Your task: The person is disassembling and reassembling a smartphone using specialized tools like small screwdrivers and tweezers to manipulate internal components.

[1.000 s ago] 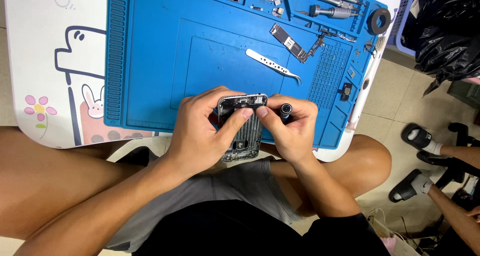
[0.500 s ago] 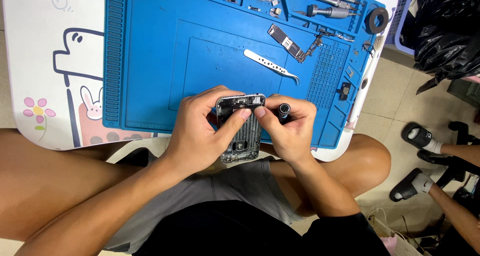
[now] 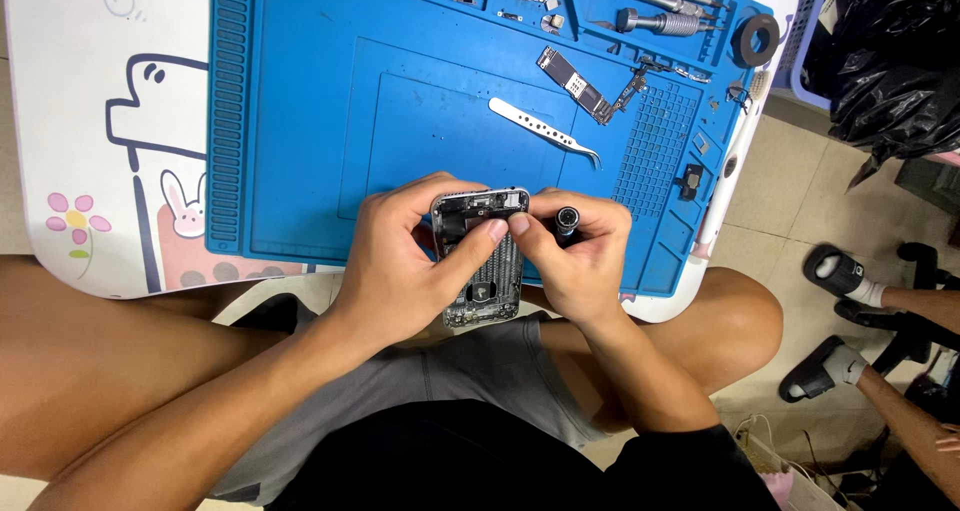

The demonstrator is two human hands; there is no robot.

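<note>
Little has changed. The whole scene has slid slightly up and left in the frame: the tweezers (image 3: pixel 545 130) and circuit board (image 3: pixel 574 84) in the upper middle now sit a touch higher. The left hand (image 3: pixel 400 271) and right hand (image 3: pixel 580 261) keep the same grip on the opened phone (image 3: pixel 482 261).

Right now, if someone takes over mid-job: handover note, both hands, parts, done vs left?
Left hand: grips the opened phone chassis over the lap, thumb across its upper part.
Right hand: holds a small screwdriver, fingertips at the chassis's top corner.
On the blue repair mat: tweezers, a removed circuit board, two metal drivers and a black ring at the far edge.
Done: phone open, board out.
Left: small parts remain inside the chassis; which screw is being worked cannot be seen.
</note>
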